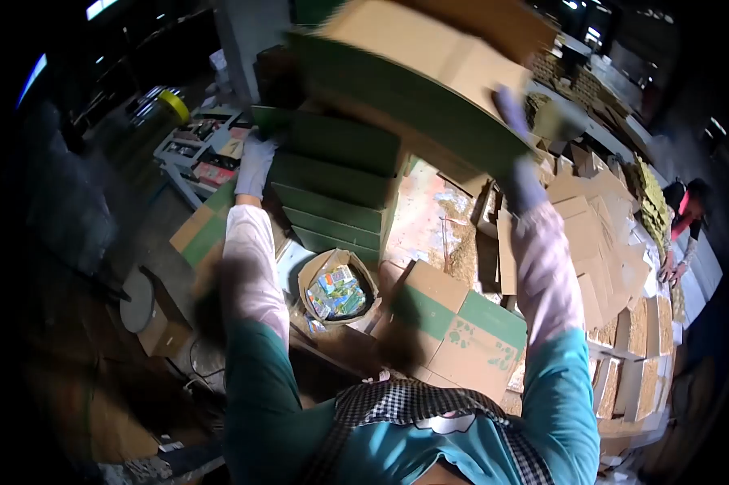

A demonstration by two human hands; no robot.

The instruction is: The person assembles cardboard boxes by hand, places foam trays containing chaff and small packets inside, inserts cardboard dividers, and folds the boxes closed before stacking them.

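A large green and brown cardboard box (397,77) is raised ahead of me, blurred by motion. My right hand (522,162), in a light glove, grips its right end. My left hand (255,158), also gloved, is closed at the left edge of the dark green cardboard panels (332,153), which stand in a row below the raised box. Its fingertips are partly hidden there. Between my arms, an open carton (306,283) holds many small colourful packets (338,291).
A closed green and brown carton (461,331) lies near my body. Flattened cardboard sheets (595,250) are heaped at right, beside several brown-filled trays (643,356). Another person (684,218) works at far right. A rack (199,158) stands at left, with a round stool (137,299) nearer.
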